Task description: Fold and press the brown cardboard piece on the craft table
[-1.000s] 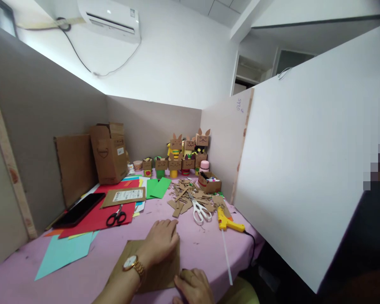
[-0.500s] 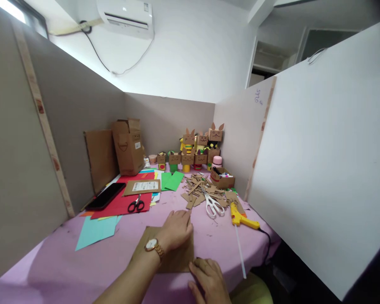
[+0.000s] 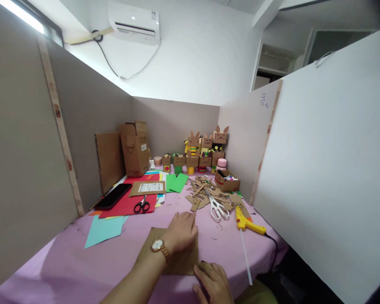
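My left hand (image 3: 181, 231), with a gold watch on the wrist, lies flat with fingers stretched on a brown cardboard sheet (image 3: 180, 262) on the pink table (image 3: 82, 270). My right hand (image 3: 213, 282) rests at the sheet's near right corner, fingers curled against its edge. White-handled scissors (image 3: 218, 209) and a heap of cardboard scraps (image 3: 202, 193) lie just beyond the left hand. A yellow glue gun (image 3: 247, 223) with a glue stick lies to the right.
Black scissors (image 3: 142, 206) rest on red paper (image 3: 126, 204) beside a black phone (image 3: 113, 196). Teal paper (image 3: 105, 228) and green paper (image 3: 176, 182) lie flat. Cardboard animal figures (image 3: 202, 150) stand at the back. A cardboard box (image 3: 135, 148) stands at the left. Partition walls enclose three sides.
The view has swung to the left, so everything sits further right in the picture. Both hands stay on the cardboard sheet in the same pose.
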### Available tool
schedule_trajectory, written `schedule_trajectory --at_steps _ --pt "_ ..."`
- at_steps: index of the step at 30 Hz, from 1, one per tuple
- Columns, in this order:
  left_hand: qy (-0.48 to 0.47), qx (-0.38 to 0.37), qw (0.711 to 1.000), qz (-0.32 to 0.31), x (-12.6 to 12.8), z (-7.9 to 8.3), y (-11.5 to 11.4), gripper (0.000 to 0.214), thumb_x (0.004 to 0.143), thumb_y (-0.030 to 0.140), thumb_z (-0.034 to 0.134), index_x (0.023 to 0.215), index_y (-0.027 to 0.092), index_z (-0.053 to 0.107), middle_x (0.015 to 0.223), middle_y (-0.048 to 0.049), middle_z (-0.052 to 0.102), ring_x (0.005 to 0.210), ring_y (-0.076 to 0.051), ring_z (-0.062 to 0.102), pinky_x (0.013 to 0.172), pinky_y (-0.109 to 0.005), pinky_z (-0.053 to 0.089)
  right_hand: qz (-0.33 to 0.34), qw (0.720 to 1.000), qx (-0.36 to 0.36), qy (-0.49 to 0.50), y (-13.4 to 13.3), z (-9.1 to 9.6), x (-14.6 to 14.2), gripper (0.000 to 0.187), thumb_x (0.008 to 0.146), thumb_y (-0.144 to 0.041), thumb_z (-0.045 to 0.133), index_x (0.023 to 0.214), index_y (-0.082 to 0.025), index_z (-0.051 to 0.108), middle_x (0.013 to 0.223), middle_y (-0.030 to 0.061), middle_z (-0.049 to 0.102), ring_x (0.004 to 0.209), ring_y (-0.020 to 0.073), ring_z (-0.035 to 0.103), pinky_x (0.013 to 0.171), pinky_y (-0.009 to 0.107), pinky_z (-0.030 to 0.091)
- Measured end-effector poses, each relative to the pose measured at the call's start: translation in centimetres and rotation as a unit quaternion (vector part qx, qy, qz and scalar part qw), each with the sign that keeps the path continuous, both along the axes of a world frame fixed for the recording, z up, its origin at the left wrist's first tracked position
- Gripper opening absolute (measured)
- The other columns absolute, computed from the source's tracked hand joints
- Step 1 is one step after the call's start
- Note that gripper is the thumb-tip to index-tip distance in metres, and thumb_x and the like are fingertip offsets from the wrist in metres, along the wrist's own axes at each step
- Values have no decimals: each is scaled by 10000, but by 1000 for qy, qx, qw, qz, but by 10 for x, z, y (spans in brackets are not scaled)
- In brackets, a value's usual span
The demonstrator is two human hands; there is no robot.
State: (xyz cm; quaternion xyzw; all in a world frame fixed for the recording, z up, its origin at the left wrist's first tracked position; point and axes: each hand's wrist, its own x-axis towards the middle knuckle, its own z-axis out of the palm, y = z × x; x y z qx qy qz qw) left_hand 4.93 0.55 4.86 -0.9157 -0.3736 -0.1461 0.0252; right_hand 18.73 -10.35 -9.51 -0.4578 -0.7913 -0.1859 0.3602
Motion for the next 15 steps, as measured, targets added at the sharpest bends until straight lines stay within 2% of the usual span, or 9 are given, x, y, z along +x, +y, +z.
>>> schedule_trajectory --at_steps 5,10,13,15 --pt "1 -1 1000 -1 1 -2 1 331 930 292 533 1233 163 554 1192 -91 661 1116 -246 616 976 -508 471 5 1000 21 9 1 -4 -1 322 923 -319 488 1194 -169 579 994 103 757 814 241 705 665 358 587" --pt "-3 0 1000 0 0 -5 2 329 929 298 533 1229 164 554 1182 -89 661 1112 -246 614 976 -508 467 -11 997 7 74 -6 -2 -9 304 949 -327 443 1171 -197 605 1013 117 749 845 269 692 696 413 574" --pt "-4 0 1000 -2 -1 -5 0 322 929 296 532 1222 165 556 1168 -84 663 1096 -244 619 960 -504 477 0 993 -26 119 -8 15 -8 244 946 -266 434 1020 -217 661 879 80 740 772 222 678 659 355 570" --pt "-1 -3 1000 -1 -1 -4 0 323 930 295 530 1224 164 554 1164 -84 662 1092 -245 619 958 -505 477 5 988 -48 149 -5 37 -7 246 943 -208 423 964 -200 668 805 67 715 756 196 668 659 317 570"
